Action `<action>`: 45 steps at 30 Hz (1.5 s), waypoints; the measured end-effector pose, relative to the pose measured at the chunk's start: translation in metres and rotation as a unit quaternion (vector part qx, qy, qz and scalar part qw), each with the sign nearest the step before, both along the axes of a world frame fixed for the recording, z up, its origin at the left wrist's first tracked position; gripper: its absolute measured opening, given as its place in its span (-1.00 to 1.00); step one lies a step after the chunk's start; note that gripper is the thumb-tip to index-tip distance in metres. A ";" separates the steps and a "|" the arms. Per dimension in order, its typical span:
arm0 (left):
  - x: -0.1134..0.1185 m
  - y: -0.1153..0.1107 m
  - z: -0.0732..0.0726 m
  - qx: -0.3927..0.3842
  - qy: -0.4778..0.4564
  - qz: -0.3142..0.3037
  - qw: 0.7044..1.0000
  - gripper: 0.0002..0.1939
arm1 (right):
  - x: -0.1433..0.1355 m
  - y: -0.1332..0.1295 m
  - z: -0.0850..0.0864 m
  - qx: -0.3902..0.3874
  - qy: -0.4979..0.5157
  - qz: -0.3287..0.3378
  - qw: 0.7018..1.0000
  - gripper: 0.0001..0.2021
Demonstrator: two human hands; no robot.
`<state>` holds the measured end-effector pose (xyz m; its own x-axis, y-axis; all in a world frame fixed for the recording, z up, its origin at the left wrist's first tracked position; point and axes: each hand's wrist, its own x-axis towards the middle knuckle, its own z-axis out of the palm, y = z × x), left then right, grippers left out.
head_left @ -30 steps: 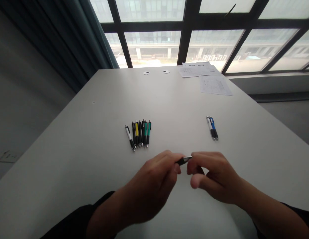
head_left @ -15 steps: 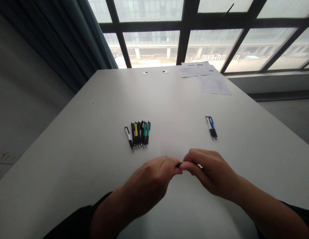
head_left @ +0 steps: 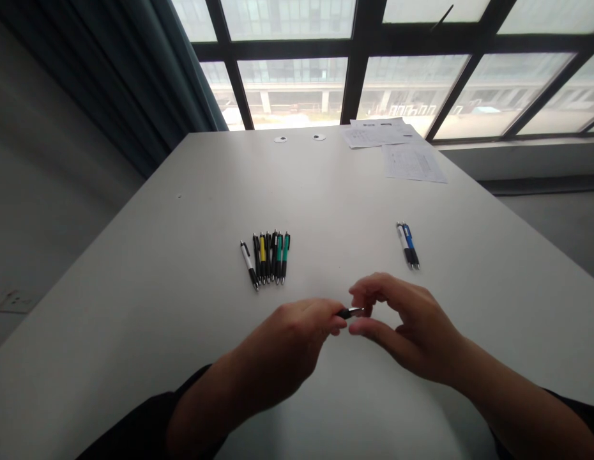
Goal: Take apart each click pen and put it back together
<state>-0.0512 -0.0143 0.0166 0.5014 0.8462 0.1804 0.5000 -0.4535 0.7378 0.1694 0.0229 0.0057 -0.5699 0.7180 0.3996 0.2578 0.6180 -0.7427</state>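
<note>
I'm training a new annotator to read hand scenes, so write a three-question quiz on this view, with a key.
1. Multiple choice: Which hand has the held pen in its grip?
A) the left
B) the right
C) neither

2. True or false: The blue pen lies beside a white pen, apart from the larger group of pens.

3. Fill in: The leftmost pen in the larger group has a ____ barrel.

Key:
1. A. The left hand grips it; the right hand has its thumb and fingers parted near the metal tip, and whether a finger touches it is unclear.
2. True.
3. White.
</note>
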 end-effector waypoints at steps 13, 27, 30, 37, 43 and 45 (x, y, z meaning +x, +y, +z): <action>0.001 0.000 -0.002 0.036 -0.009 0.008 0.999 -0.82 | 0.002 -0.001 0.007 -0.074 0.034 0.017 0.997 -0.94; 0.002 -0.002 0.000 0.006 -0.029 0.009 1.000 -0.76 | 0.002 -0.001 0.006 -0.076 0.077 0.029 0.994 -0.77; 0.002 -0.002 0.001 0.001 -0.016 0.012 1.000 -0.77 | 0.002 -0.002 0.007 -0.072 0.043 0.014 0.996 -0.86; 0.000 -0.002 -0.001 -0.004 -0.003 0.033 0.999 -0.87 | 0.004 0.001 0.008 -0.053 0.061 0.054 0.995 -0.83; 0.001 -0.002 -0.004 0.012 0.003 0.043 0.999 -0.90 | 0.006 0.000 0.008 -0.079 0.056 0.037 0.995 -0.85; 0.001 -0.002 -0.004 0.021 -0.004 0.045 0.999 -0.90 | 0.007 -0.001 0.009 -0.079 0.046 0.032 0.995 -0.87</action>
